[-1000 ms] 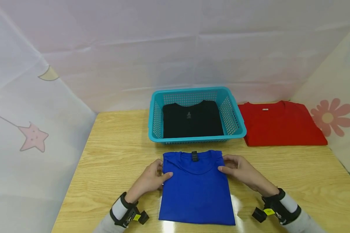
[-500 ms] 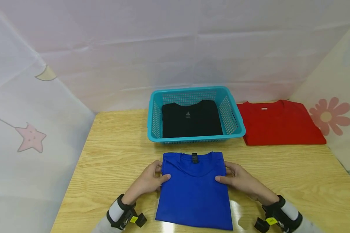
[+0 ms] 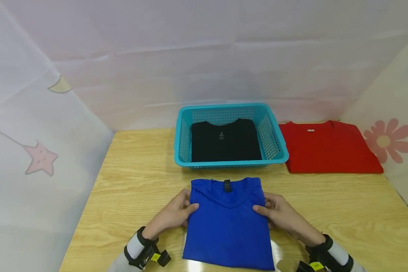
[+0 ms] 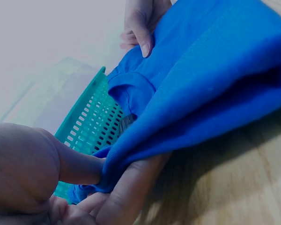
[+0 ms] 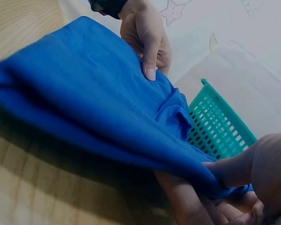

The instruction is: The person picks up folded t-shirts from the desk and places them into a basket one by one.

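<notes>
A folded blue T-shirt (image 3: pixel 228 226) with a dark neck label is held between both hands in the head view, its collar toward the basket. My left hand (image 3: pixel 175 211) pinches its left edge, thumb on top and fingers underneath. On the opposite edge my right hand (image 3: pixel 282 213) grips it the same way. Both wrist views show the shirt (image 4: pixel 192 84) raised off the wood, with shadow under its folded layers. Beyond the collar stands a turquoise basket (image 3: pixel 231 164) with a folded black T-shirt (image 3: pixel 224 143) lying in it.
A folded red T-shirt (image 3: pixel 333 149) lies right of the basket, close against it. The wooden table (image 3: pixel 132 162) meets a pale cloth backdrop (image 3: pixel 139 75) at the back and sides. Wrist cameras (image 3: pixel 149 253) are strapped over grey sleeves.
Both hands have kept their grip on the blue T-shirt, and its near edge has shifted slightly toward the person. The right hand has slid a little lower in view. The head view has shifted slightly.
</notes>
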A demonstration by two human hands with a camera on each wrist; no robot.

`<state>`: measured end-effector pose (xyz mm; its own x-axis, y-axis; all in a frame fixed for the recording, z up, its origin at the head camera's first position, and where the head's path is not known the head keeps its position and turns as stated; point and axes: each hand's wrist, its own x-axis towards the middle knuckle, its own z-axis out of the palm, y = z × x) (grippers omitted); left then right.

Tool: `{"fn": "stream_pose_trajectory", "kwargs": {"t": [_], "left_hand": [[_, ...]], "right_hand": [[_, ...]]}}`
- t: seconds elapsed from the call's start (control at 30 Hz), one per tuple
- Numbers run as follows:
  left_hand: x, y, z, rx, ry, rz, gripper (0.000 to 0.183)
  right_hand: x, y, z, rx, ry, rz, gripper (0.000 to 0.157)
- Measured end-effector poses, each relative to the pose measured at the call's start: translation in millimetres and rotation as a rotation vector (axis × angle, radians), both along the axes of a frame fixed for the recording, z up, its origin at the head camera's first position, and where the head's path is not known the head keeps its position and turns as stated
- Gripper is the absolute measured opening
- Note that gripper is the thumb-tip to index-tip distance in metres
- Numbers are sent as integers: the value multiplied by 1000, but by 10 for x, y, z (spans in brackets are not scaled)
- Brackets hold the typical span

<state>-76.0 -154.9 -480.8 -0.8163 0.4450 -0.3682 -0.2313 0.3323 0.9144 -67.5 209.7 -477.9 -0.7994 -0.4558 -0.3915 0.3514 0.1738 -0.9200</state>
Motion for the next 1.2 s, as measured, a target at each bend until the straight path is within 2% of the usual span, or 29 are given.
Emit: {"fn": "stream_pose_trajectory", "kwargs": {"t": [0.13, 0.3, 0.5, 0.73, 1.0, 1.2], "left_hand": [[-16, 1, 63, 18, -11, 2, 34], [-7, -16, 158, 91, -47, -20, 52], [17, -46, 328, 86, -28, -42, 52], [7, -83, 540, 90, 28, -88, 44], [-136, -126, 696, 137, 59, -104, 46], [-297, -162, 862, 135, 102, -103, 43]], "right_hand": [[-19, 20, 95, 44, 36, 0, 67], [-27, 56, 232, 96, 57, 8, 65], [-23, 87, 358, 109, 97, 26, 59], [-43, 152, 552, -1, 84, 74, 61], [-136, 187, 773, 11, 137, 64, 56], [-303, 154, 886, 5, 173, 53, 54]]}}
